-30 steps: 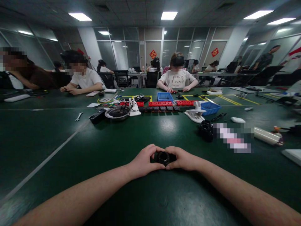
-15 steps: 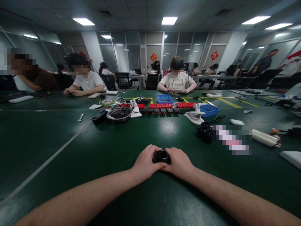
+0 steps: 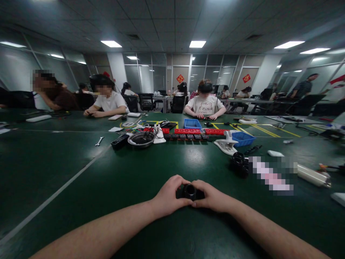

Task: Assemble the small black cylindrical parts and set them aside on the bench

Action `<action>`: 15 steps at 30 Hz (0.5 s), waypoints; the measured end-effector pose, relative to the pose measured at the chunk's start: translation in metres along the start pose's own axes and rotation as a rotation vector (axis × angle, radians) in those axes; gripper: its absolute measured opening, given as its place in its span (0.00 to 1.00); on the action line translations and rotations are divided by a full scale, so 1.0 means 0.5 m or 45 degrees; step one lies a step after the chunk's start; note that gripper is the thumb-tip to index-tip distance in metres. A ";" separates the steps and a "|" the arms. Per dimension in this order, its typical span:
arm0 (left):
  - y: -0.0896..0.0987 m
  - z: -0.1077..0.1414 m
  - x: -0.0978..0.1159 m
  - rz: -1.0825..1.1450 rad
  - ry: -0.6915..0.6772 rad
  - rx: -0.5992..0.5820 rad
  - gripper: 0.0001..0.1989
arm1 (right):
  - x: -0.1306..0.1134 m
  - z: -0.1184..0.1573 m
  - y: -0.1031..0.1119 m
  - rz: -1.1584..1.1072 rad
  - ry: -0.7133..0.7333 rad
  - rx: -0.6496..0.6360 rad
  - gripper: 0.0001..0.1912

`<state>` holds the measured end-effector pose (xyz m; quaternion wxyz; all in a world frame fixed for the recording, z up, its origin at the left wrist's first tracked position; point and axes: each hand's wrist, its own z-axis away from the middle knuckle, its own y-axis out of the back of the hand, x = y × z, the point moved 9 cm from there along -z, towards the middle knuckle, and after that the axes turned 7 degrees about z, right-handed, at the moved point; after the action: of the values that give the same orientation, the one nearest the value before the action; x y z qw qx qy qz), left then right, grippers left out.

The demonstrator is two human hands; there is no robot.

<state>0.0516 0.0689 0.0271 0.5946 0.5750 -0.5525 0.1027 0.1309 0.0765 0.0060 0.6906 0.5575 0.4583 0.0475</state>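
Note:
A small black part with a round opening on top [image 3: 189, 192] rests on or just above the green table, between my two hands. My left hand [image 3: 171, 195] curls round its left side, thumb at the near edge. From the right, my right hand [image 3: 212, 196] closes round it too, and the two thumb tips meet in front. The part's lower portion and far fingertips are partly hidden. A cluster of similar glossy black round parts [image 3: 239, 162] lies to the right, beyond my right hand.
Across the middle stand red power-strip pieces [image 3: 187, 131], a metal bowl [image 3: 141, 140], a white clamp base [image 3: 226, 144] and blue bins [image 3: 243, 139]. A wrench [image 3: 99, 141] lies left; a pale cylinder [image 3: 312, 175] lies right. Several people sit across the table.
The camera view has tilted up, so everything sits lower in the picture. My right hand has shifted slightly rightward around the black part, showing more gap beside it. Both hands stay on it.

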 end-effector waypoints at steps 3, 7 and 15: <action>-0.001 0.000 -0.002 0.011 0.005 -0.010 0.18 | -0.001 -0.001 0.000 -0.026 0.000 0.002 0.15; -0.004 -0.002 -0.009 0.036 0.059 -0.064 0.19 | 0.000 -0.001 0.000 -0.042 -0.002 0.000 0.16; -0.005 -0.005 -0.016 0.025 0.083 -0.090 0.20 | 0.001 -0.003 -0.001 -0.041 -0.017 -0.012 0.15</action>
<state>0.0518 0.0743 0.0201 0.6312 0.5444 -0.5418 0.1078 0.1299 0.0777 0.0054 0.6970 0.5470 0.4623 0.0348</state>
